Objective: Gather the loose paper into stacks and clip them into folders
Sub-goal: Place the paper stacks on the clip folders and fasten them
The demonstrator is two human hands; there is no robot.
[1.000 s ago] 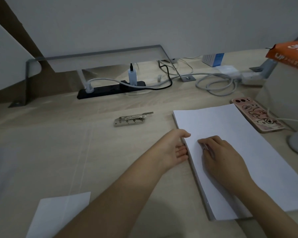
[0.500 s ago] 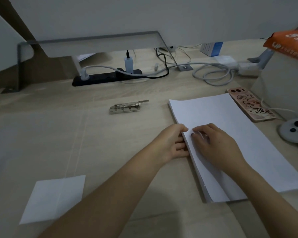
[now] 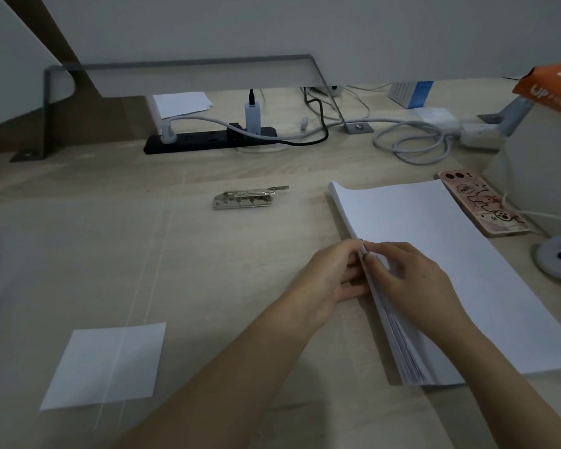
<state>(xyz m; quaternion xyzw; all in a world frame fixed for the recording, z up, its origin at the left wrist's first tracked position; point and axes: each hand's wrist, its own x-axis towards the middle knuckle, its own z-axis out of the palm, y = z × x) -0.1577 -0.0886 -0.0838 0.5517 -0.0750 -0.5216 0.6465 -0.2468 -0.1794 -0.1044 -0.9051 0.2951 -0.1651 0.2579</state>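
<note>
1. White, thick rectangular paper stack (image 3: 434, 254) is lying right of the silver metal folder clip (image 3: 243, 199).
2. We are pinching its clip-side edge with our left hand (image 3: 332, 275) and right hand (image 3: 416, 281), fingers curled.

- The surface (image 3: 240, 254) looks like pale wood or a wood-look laminate, with fine grain, matt and smooth.
- The stack of paper (image 3: 434, 254) is white paper, matt and smooth; its side edge shows many thin sheets.
- The small sheet (image 3: 104, 364) is the same white matt paper.
- The clip mechanism (image 3: 243, 199) is bare metal, silver and a little shiny.
- The power strip (image 3: 201, 140) is black plastic, matt.
- The cables (image 3: 412, 147) have a smooth white plastic coat.
- The phone case (image 3: 481, 202) is pink with a printed drawing, slightly glossy.
- The packet (image 3: 551, 92) is orange with a glossy printed skin.
- The bracket (image 3: 46, 115) is grey metal, matt.
</note>
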